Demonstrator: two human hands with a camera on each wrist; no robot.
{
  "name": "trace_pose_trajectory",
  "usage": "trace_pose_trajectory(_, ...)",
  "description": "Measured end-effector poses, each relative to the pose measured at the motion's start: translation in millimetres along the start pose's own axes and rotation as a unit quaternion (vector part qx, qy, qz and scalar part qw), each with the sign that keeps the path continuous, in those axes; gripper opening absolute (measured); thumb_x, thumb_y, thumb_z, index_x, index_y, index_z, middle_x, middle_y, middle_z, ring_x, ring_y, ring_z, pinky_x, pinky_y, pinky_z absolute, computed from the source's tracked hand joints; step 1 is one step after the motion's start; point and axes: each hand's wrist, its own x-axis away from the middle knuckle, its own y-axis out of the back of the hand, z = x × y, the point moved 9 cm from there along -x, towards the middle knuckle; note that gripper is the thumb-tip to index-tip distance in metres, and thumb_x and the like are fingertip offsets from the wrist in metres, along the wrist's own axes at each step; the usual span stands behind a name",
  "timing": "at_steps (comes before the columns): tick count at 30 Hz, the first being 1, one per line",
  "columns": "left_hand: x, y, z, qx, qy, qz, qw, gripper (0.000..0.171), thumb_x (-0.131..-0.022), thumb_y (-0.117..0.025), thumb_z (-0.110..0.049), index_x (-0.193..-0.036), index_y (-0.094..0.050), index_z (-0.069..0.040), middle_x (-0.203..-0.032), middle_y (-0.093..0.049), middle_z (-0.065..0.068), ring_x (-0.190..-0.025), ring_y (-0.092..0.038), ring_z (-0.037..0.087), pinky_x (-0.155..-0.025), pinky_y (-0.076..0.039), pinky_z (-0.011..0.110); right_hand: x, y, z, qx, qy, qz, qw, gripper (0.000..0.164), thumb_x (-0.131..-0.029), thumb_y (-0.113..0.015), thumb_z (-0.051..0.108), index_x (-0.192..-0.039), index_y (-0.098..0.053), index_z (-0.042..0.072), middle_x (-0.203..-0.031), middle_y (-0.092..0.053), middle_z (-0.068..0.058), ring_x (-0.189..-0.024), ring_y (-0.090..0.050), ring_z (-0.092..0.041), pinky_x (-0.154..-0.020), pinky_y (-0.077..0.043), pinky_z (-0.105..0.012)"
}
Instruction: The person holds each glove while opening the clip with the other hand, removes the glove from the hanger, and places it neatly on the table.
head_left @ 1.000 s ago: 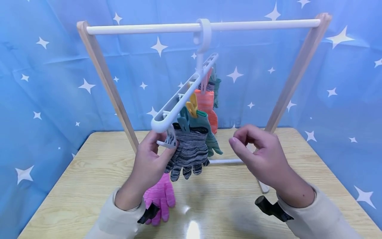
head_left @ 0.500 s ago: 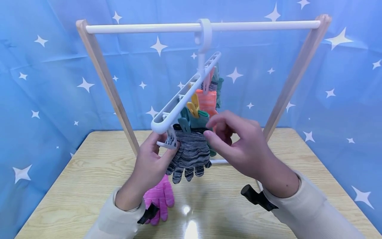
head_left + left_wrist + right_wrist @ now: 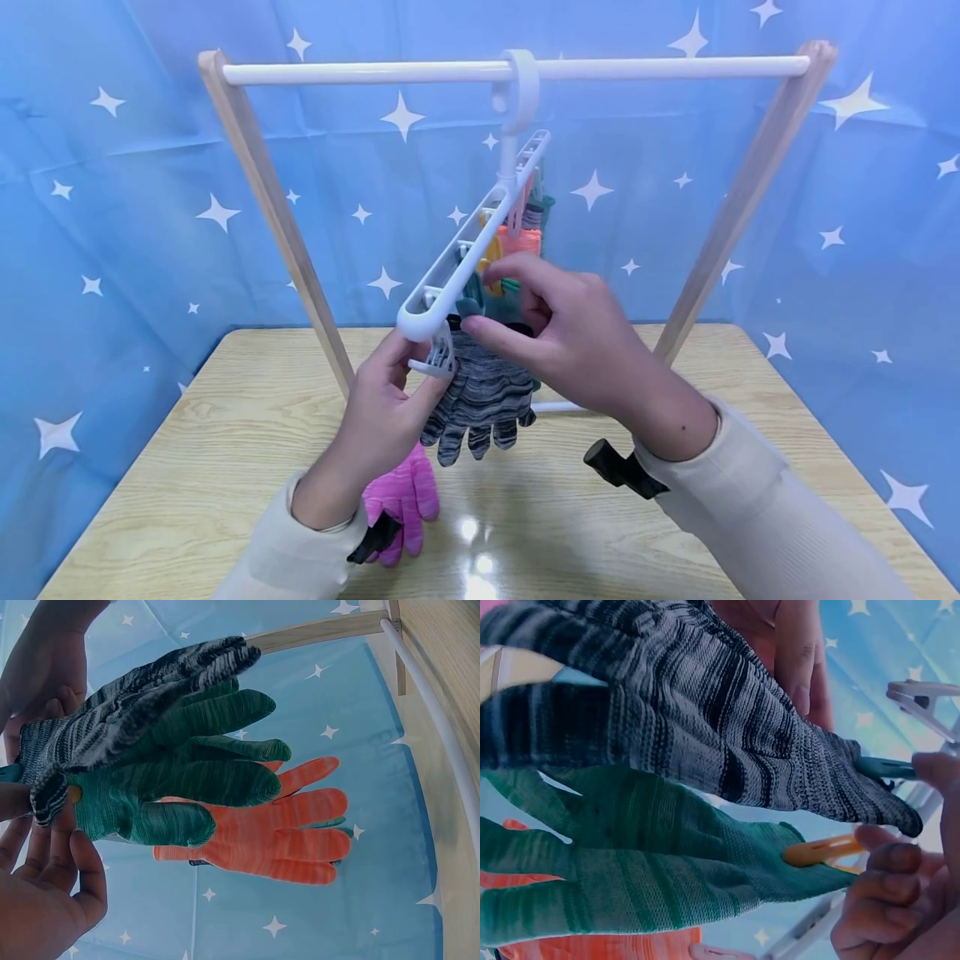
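A grey-and-black striped glove point(image 3: 487, 387) hangs by its cuff from a teal clothespin point(image 3: 471, 292) on the white hanger point(image 3: 423, 323). My left hand point(image 3: 386, 408) pinches the glove's left edge, beside a white clip at the hanger's near end. My right hand point(image 3: 570, 333) has thumb and forefinger around the teal clothespin; in the right wrist view the thumb lies at the end of this clothespin point(image 3: 889, 768). Behind hangs a green glove point(image 3: 187, 769) from a yellow clothespin point(image 3: 821, 849). An orange glove point(image 3: 262, 832) hangs farther back.
The hanger hooks over the white rail point(image 3: 375, 73) of a wooden stand point(image 3: 281, 225). A pink glove point(image 3: 405, 496) lies on the table point(image 3: 225, 450) below my left wrist. More gloves and clips hang at the hanger's far end. A starry blue cloth point(image 3: 637, 167) surrounds the table.
My right hand has moved left from beside the hanger to the teal clothespin. My left hand keeps its pinch on the striped glove, and the hanger's near end has shifted slightly right.
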Motion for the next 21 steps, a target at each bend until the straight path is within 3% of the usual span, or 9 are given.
trace_pose_trajectory(9, 0.6, -0.8, 2.5, -0.013, 0.004, -0.003, 0.9999, 0.047, -0.087, -0.066, 0.009, -0.133, -0.056, 0.001, -0.089, -0.058, 0.009, -0.089, -0.055, 0.014, -0.084, -0.05, 0.022, -8, -5, 1, 0.006, 0.001, 0.002, 1.0, 0.032, -0.087, -0.078, 0.037, -0.109, -0.068, 0.017, -0.059, -0.03, 0.004, -0.052, -0.025, -0.011, -0.048, -0.023, -0.029)
trace_pose_trajectory(16, 0.4, -1.5, 2.9, -0.044, 0.018, 0.001, 0.9989, 0.049, -0.089, -0.069, 0.003, -0.136, -0.056, -0.003, -0.107, -0.065, 0.012, -0.093, -0.059, 0.014, -0.085, -0.052, 0.024, -10, -6, 2, 0.003, 0.012, -0.005, 1.0, 0.032, -0.085, -0.08, 0.038, -0.105, -0.068, 0.017, -0.058, -0.029, 0.005, -0.051, -0.024, -0.01, -0.047, -0.024, -0.029)
trace_pose_trajectory(21, -0.8, -2.4, 2.9, -0.043, 0.02, 0.004, 0.9989, 0.049, -0.09, -0.069, 0.002, -0.137, -0.055, -0.002, -0.124, -0.066, 0.013, -0.112, -0.061, 0.014, -0.096, -0.051, 0.024, -12, -6, 3, 0.005, 0.019, -0.011, 1.0, 0.027, -0.086, -0.079, 0.037, -0.099, -0.068, 0.016, -0.057, -0.028, 0.005, -0.051, -0.023, -0.009, -0.047, -0.022, -0.028)
